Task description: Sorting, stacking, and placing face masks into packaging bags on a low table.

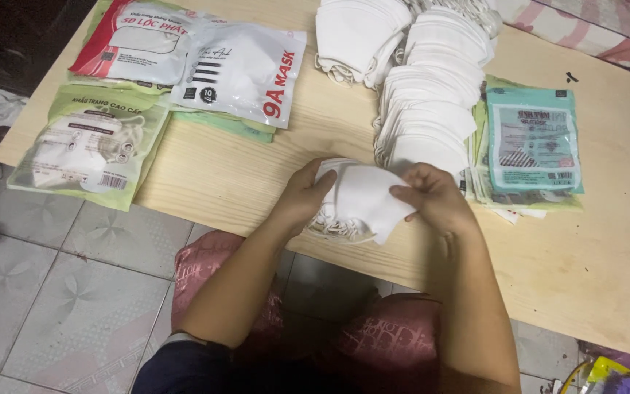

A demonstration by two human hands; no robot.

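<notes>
1. Both hands, left [302,195] and right [435,195], clasp a small stack of folded white fabric masks [362,201] at the pale wooden worktop's [592,270] near edge.
2. A teal rectangular packet [532,138] lies right; green [85,149] and white-and-red [238,71] packets lie left.

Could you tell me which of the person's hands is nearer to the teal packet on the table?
Right. The right hand is just left of the teal packet; the left hand lies farther left.

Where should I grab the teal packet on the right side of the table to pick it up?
Probably by its right edge, coming in from the right. The teal packet lies flat on top of a pile of packets, and the white mask stack crowds its left side, while the bare table leaves its right side open for fingers to slip under.
</notes>
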